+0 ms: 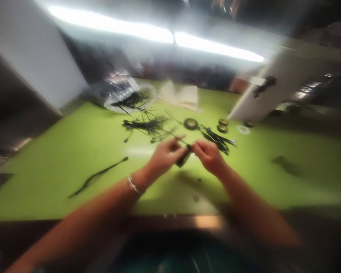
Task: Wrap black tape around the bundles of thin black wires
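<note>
Grasping a dark piece in the left hand and pinching its upper end with the right hand, probably for steadiness, above the desk, inward from the near edge.

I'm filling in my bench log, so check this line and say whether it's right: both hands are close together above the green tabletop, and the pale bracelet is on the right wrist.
Wrong side: the head view shows the pale bracelet on the left wrist. The rest stands: left hand and right hand are close together above the green tabletop.
</note>
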Tool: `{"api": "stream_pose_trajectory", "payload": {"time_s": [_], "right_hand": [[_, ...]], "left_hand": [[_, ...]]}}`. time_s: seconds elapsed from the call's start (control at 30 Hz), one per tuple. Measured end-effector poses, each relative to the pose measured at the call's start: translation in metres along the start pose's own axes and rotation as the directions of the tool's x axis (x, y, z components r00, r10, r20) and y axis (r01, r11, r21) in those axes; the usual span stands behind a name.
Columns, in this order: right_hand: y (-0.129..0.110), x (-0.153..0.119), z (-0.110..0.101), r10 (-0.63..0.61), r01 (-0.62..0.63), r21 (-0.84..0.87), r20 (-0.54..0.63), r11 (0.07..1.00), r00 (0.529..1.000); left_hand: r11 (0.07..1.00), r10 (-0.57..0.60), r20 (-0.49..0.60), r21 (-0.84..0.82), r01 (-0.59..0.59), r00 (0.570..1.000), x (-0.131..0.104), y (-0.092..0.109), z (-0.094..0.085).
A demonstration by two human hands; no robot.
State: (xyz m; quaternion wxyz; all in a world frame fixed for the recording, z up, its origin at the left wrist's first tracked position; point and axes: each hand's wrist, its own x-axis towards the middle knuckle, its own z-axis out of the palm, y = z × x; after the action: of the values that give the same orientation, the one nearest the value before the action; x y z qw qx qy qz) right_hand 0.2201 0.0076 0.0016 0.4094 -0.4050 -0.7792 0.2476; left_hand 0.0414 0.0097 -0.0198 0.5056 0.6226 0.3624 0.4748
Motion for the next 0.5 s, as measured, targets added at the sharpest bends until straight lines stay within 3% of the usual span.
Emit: {"api": "stream_pose_trajectory", "payload": {"time_s": [0.07,0.13,0.23,0.37,0.5], "right_hand": [[0.0,0.0,0.003,0.002,-0.003,0.032,0.016,0.999,1.0],[0.001,0.0,0.005,-0.003,0.002,0.032,0.03,0.999,1.0],[0.003,0.0,0.006,-0.044,0.044,-0.011,0.042,0.999,0.998],[0.006,0.0,0.006,-0.253,0.247,-0.203,-0.004,0.948,0.967],[0.011,-0.001,0.009,-0.435,0.385,-0.42,-0.026,0.822,0.9]], "left_hand": [[0.974,-0.12,0.137,-0.178,0.143,0.983,0.001,-0.001,-0.002],[0.937,-0.178,0.256,-0.252,0.243,0.95,0.0,-0.001,-0.004],[0.927,-0.191,0.303,-0.258,0.273,0.934,-0.001,0.001,-0.004],[0.933,-0.242,0.247,-0.207,0.295,0.938,-0.003,0.0,-0.001],[0.951,-0.287,0.021,-0.113,0.287,0.958,-0.002,-0.001,-0.001]]}}
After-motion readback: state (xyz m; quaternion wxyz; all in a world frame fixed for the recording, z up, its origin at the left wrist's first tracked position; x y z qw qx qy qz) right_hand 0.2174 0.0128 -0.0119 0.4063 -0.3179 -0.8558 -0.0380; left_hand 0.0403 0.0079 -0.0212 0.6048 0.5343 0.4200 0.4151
